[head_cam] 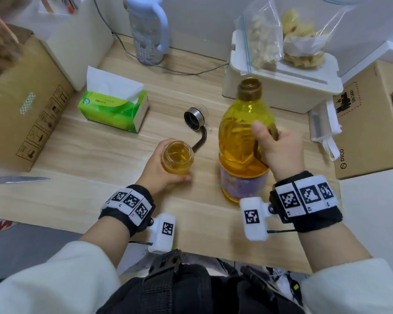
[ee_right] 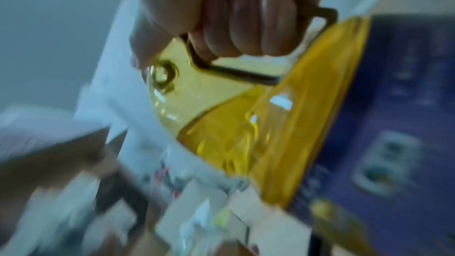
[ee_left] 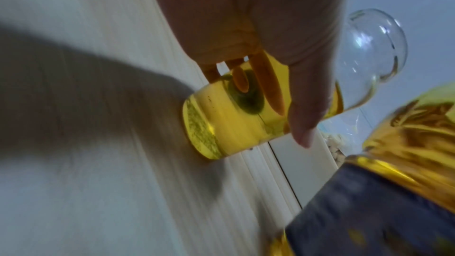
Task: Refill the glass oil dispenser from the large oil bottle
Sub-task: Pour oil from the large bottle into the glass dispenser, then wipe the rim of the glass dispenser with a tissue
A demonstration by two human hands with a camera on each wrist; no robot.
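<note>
The glass oil dispenser point(head_cam: 177, 156) stands open-topped on the wooden table point(head_cam: 100, 155), holding yellow oil. My left hand point(head_cam: 166, 175) grips its body; in the left wrist view the fingers point(ee_left: 302, 120) wrap the dispenser point(ee_left: 234, 124), whose base touches the table. The large oil bottle point(head_cam: 243, 137) is uncapped and roughly upright just right of the dispenser. My right hand point(head_cam: 279, 146) grips its dark handle, fingers point(ee_right: 246, 26) curled through it. I cannot tell whether the bottle point(ee_right: 246, 133) rests on the table. The dispenser's metal lid with spout point(head_cam: 194, 120) lies behind the dispenser.
A green tissue box point(head_cam: 114, 107) sits at mid left and a knife point(head_cam: 18, 179) near the left edge. Cardboard boxes point(head_cam: 25, 105) flank both sides. A white container point(head_cam: 281, 87) with food bags and a water bottle point(head_cam: 149, 30) stand at the back, with a cable between them.
</note>
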